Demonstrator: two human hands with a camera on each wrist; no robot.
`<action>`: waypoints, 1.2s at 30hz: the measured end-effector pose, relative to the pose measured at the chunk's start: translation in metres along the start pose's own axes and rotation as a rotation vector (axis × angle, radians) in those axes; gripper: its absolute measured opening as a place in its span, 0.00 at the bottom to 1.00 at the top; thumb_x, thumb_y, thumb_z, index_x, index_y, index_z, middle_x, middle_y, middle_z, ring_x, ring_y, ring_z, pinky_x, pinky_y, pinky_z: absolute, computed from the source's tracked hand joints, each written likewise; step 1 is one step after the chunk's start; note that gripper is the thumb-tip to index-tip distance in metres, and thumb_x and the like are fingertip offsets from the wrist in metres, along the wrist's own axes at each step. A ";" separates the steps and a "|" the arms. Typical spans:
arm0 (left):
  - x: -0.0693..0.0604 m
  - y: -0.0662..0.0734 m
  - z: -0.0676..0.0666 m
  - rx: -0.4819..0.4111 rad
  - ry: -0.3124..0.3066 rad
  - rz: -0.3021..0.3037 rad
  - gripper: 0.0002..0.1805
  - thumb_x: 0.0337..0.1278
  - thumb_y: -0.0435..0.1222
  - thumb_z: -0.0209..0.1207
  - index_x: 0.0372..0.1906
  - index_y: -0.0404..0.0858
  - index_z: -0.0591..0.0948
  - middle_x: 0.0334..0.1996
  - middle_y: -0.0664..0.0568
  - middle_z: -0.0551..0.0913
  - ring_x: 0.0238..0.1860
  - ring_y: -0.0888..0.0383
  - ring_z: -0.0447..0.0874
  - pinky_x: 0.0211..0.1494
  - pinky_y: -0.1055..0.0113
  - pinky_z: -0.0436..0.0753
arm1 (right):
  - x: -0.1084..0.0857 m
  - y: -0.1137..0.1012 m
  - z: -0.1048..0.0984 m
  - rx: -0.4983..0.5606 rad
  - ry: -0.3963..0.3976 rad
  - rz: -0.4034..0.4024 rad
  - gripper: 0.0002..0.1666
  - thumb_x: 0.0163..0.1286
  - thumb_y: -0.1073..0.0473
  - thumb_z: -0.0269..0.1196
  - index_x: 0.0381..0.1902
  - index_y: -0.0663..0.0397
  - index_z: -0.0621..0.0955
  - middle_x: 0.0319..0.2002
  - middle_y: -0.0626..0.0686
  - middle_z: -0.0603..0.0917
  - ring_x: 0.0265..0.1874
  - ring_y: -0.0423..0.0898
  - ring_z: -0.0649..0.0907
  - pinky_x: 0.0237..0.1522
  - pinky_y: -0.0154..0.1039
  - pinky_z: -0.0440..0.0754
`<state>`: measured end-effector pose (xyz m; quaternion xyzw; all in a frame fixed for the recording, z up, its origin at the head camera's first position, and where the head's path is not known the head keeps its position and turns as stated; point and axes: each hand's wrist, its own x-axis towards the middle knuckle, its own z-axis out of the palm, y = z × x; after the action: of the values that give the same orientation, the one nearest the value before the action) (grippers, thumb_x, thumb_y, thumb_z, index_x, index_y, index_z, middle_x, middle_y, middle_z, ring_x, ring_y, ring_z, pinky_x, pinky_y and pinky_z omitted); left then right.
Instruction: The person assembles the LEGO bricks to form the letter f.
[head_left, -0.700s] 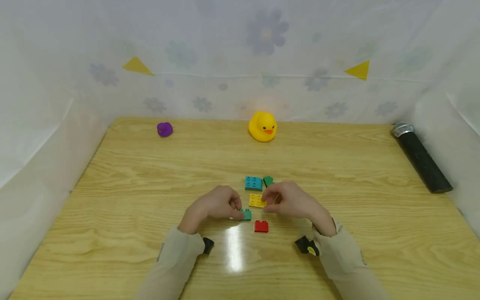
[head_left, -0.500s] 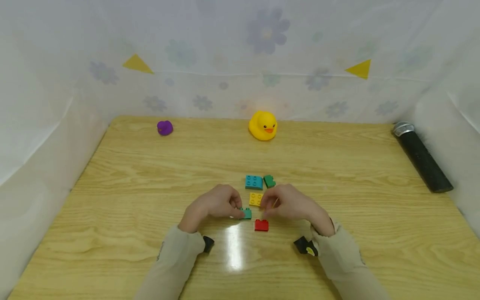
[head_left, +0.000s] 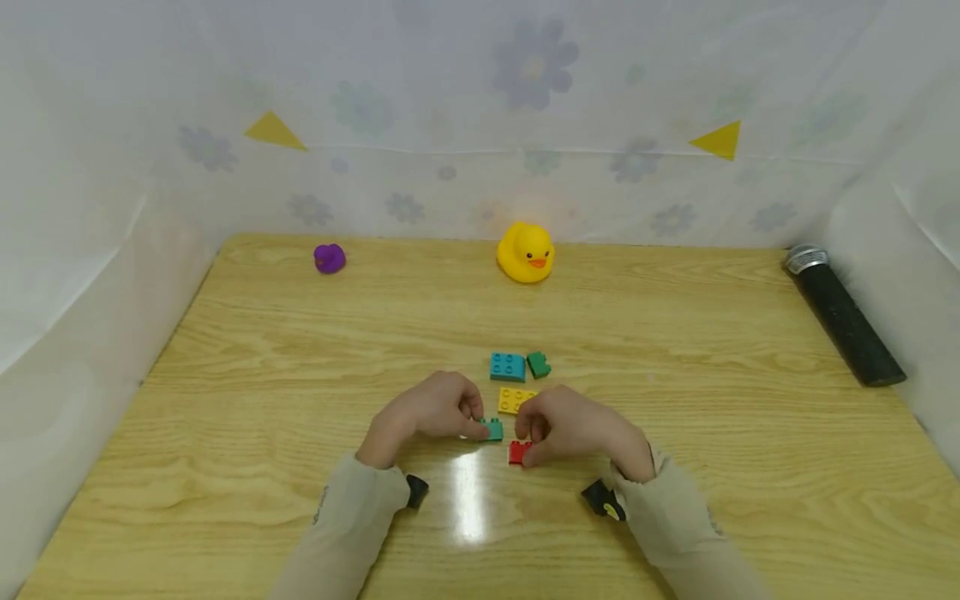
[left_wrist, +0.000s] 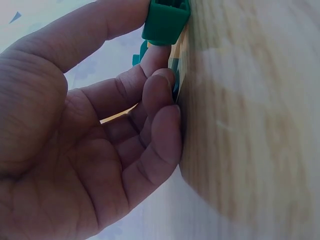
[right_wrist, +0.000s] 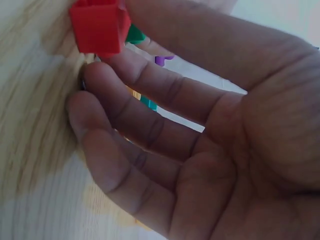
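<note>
My left hand (head_left: 442,404) pinches a teal-green toy brick (head_left: 492,429) at its left end, between thumb and index finger. In the left wrist view that brick (left_wrist: 166,21) sits at the thumb tip, the other fingers curled by the tabletop. To the right, my right hand (head_left: 573,423) has its thumb and index finger around a red toy brick (head_left: 517,452), whose right end is hidden. The right wrist view shows the red brick (right_wrist: 98,27) between those two fingers. Just behind the hands lies a yellow brick (head_left: 512,401), partly covered by the right hand.
Behind the yellow brick are a blue brick (head_left: 507,367) and a dark green brick (head_left: 538,364). A yellow rubber duck (head_left: 525,252) and a small purple duck (head_left: 329,258) stand at the table's back edge. On the right lies a black microphone (head_left: 843,317).
My right hand has moved from beside the yellow brick towards me, onto the red brick. The yellow and dark green bricks show more now. My left hand stays on the teal-green brick.
</note>
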<state>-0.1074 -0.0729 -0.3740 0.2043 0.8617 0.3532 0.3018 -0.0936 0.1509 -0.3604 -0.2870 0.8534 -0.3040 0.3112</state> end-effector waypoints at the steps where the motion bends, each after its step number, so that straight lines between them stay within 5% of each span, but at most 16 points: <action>1: 0.000 0.000 0.000 -0.002 -0.001 -0.001 0.09 0.49 0.39 0.70 0.27 0.41 0.81 0.20 0.56 0.78 0.24 0.62 0.72 0.30 0.70 0.72 | 0.000 0.000 0.001 -0.008 0.000 -0.001 0.12 0.55 0.59 0.73 0.31 0.55 0.80 0.21 0.43 0.76 0.22 0.37 0.73 0.28 0.32 0.73; 22: 0.000 0.002 0.000 0.003 -0.023 0.004 0.09 0.49 0.38 0.70 0.28 0.40 0.79 0.22 0.55 0.77 0.24 0.63 0.71 0.30 0.70 0.71 | -0.001 -0.001 0.001 -0.039 0.019 -0.001 0.11 0.55 0.60 0.73 0.29 0.53 0.79 0.21 0.42 0.73 0.22 0.37 0.72 0.27 0.32 0.71; 36: 0.002 0.001 0.005 0.079 0.046 0.044 0.10 0.45 0.33 0.68 0.26 0.41 0.75 0.20 0.56 0.72 0.23 0.61 0.69 0.29 0.69 0.68 | -0.001 -0.001 0.000 -0.051 0.022 0.024 0.11 0.55 0.60 0.73 0.29 0.52 0.79 0.22 0.43 0.74 0.23 0.38 0.72 0.28 0.32 0.71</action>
<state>-0.1055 -0.0691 -0.3768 0.2268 0.8770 0.3298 0.2658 -0.0929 0.1512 -0.3590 -0.2811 0.8677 -0.2815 0.2980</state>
